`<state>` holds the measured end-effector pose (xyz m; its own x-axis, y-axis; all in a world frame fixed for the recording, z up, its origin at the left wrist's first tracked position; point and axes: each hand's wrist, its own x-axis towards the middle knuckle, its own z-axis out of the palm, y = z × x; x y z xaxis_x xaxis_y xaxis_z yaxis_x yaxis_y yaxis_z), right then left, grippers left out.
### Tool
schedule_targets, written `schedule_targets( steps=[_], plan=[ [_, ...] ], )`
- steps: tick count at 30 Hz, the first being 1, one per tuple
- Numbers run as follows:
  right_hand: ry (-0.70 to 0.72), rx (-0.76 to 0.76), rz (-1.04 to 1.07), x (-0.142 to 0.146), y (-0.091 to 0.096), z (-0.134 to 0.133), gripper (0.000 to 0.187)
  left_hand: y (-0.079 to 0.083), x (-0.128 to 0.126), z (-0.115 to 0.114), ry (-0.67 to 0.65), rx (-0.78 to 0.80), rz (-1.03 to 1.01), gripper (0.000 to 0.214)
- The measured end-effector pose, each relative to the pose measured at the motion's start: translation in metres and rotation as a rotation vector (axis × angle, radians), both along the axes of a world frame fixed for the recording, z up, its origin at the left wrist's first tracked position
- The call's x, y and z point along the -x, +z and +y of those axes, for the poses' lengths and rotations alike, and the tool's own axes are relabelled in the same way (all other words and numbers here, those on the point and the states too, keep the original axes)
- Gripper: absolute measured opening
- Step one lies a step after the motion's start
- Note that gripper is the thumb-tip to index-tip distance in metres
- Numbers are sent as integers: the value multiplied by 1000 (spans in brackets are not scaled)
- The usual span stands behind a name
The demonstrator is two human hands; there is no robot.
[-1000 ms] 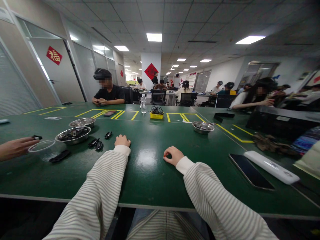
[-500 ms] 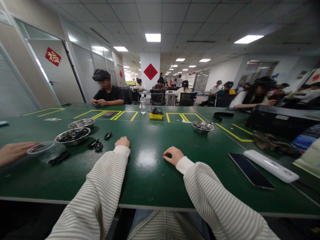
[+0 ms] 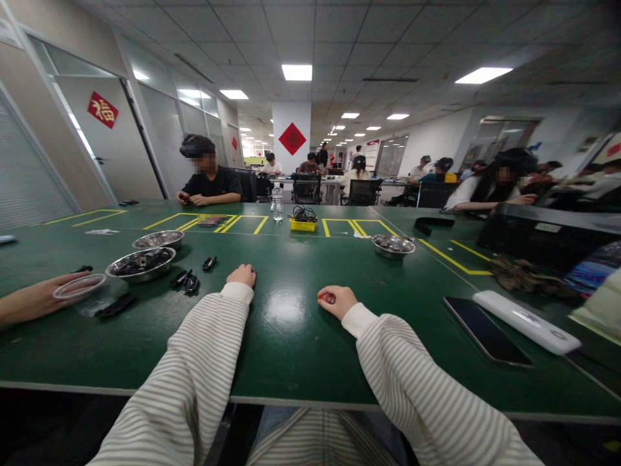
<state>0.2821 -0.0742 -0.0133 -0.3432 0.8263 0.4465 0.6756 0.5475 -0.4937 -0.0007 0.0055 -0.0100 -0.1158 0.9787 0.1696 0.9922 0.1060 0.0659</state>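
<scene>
My left hand (image 3: 242,275) rests on the green table (image 3: 286,349) with its fingers curled. A tiny dark spot shows at its fingertips, too small to name. To the right, my right hand (image 3: 337,302) lies on its side, fingers closed toward the thumb. A small orange-red spot shows at the fingertips; I cannot make out whether it is an object. Left of my left hand lie several black plastic pieces (image 3: 191,285). Beyond them stands a steel bowl (image 3: 140,277) filled with dark parts, in front of another steel bowl (image 3: 159,246).
At far left, another person's hand (image 3: 58,294) is by a clear plastic cup (image 3: 90,298). Further back are a bottle (image 3: 277,206), a yellow box of cables (image 3: 303,226) and a steel bowl (image 3: 392,254). A phone (image 3: 485,333) and a white power bank (image 3: 526,322) lie right.
My left hand has shifted slightly right and turned a little. My right hand's fingers have curled in, closing the gap by the thumb. The other person's hand has moved right, behind the cup.
</scene>
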Motion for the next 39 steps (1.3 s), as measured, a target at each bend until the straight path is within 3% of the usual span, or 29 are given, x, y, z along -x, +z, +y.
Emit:
schedule_targets(
  steps=[10,15,20,26,31,39],
  plan=[
    [-27,11,20,0,-1,2,14,9,-8,-7,-107,-61,-72,27],
    [-26,25,50,1,2,0,15,12,-24,-11,-366,-125,-130,26],
    [-27,63,99,3,3,-2,12,12,-57,-27,-636,-116,-220,25],
    [-58,88,122,4,1,-2,7,6,-92,-56,-893,-128,-128,26],
    [-58,83,116,5,-1,-1,8,4,-103,-68,-952,-136,-10,26],
    [-35,115,110,6,2,-2,12,6,-101,-68,-996,-167,79,25]
  ],
)
